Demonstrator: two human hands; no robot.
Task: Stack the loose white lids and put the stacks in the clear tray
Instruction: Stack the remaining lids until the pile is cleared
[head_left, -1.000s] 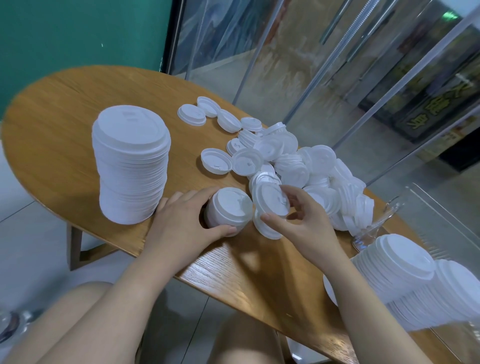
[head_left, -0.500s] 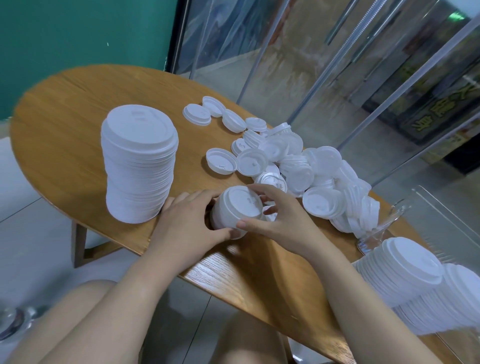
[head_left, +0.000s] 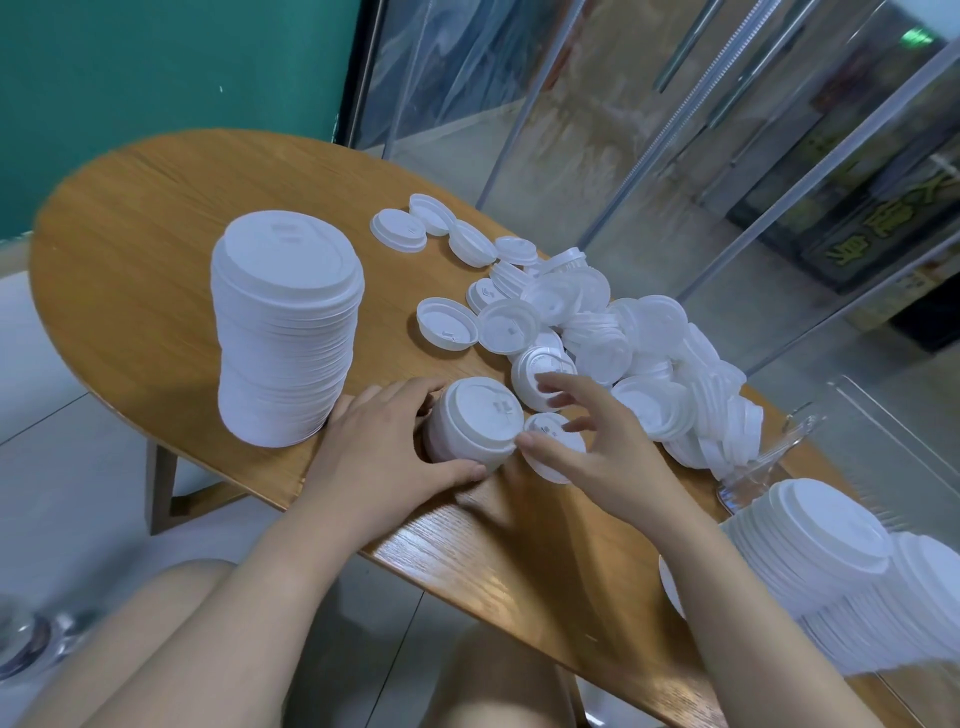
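Head view: left hand (head_left: 387, 449) has fingers and thumb curled round a short stack of white lids (head_left: 475, 423) standing near the table's near edge, thumb along the stack's near side, fingers wrapped behind it. Right hand (head_left: 597, 447) sits just right of that stack w/ fingers spread apart and relaxed, clamped on nothing; thumb tip touches the stack's rim, fingertips (head_left: 550, 384) hover over a single lid (head_left: 540, 371) tilted at the edge of the heap. Another loose lid (head_left: 553, 452) lies flat under the right palm, touching the short stack. Further out, right and far of the hands, a heap of loose white lids (head_left: 649, 358) spreads across the wooden table (head_left: 130, 270), some rim-up, some dome-up, a few singles trailing off toward the far edge. Left of the hands stands a tall stack of larger white lids (head_left: 288, 332), upright, slightly wavy, just beside the left hand's knuckles. Near right corner: clear tray (head_left: 883, 415) w/ two long stacks lying on their sides (head_left: 831, 561) inside it, ends pointing toward the heap. Teal wall (head_left: 156, 78) far left, glass panels (head_left: 675, 130) behind the table.
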